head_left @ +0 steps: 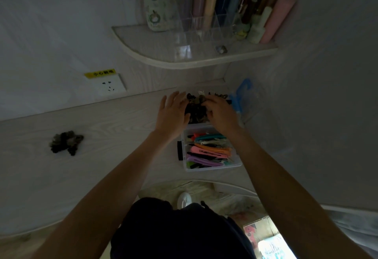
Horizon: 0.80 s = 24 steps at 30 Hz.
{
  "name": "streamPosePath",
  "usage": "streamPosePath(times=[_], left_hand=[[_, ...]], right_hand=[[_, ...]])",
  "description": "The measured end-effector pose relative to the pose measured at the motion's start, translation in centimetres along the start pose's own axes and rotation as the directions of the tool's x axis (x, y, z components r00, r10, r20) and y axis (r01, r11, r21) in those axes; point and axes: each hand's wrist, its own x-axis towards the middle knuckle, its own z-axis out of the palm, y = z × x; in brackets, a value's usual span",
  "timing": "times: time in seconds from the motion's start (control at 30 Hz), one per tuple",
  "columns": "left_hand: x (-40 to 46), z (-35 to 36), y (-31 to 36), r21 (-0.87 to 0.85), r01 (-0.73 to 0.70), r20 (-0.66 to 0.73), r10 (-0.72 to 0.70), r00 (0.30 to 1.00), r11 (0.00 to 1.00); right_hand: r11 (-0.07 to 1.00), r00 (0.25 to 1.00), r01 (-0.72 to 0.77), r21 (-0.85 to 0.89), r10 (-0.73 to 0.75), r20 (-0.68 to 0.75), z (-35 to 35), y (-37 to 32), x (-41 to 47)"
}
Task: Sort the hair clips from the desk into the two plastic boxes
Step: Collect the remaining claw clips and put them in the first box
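Observation:
A clear plastic box near the desk's front edge holds several long coloured hair clips. Behind it sits a heap of small dark claw clips, apparently in the second box, whose walls my hands hide. My left hand rests against the left side of that heap with fingers spread. My right hand is curled over its right side, fingers closed on dark clips. A separate pile of small dark clips lies on the desk far to the left.
A black bar-shaped item lies against the coloured-clip box's left wall. A blue and clear lid leans at the right. A wall socket sits behind the desk. The shelf above carries a clear organiser with tubes.

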Motion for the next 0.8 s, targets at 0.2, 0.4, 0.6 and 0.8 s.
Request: streamPosePath(times=[0.2, 0.4, 0.6, 0.8], left_hand=[[-1.3, 0.3, -0.6, -0.051, -0.033, -0.128, 0.026, 0.991, 0.998], [-0.5, 0.1, -0.6, 0.003, -0.002, 0.089, 0.002, 0.996, 1.000], [-4.6, -1.9, -4.8, -0.363, -0.028, -0.150, -0.029, 0.988, 0.931], [-17.3, -2.2, -17.0, -0.450, 0.462, -0.222, -0.596, 0.771, 0.765]], right_hand=[[0.996, 0.993, -0.036, 0.079, 0.044, -0.106, -0.2, -0.3, -3.3], [0.996, 1.000, 0.007, 0.094, -0.007, -0.006, -0.1, -1.1, -4.5], [0.988, 0.977, 0.079, 0.134, -0.051, -0.206, 1.0, -6.9, -4.4], [0.951, 0.973, 0.177, 0.255, -0.208, 0.100, 7.8, -17.5, -3.1]])
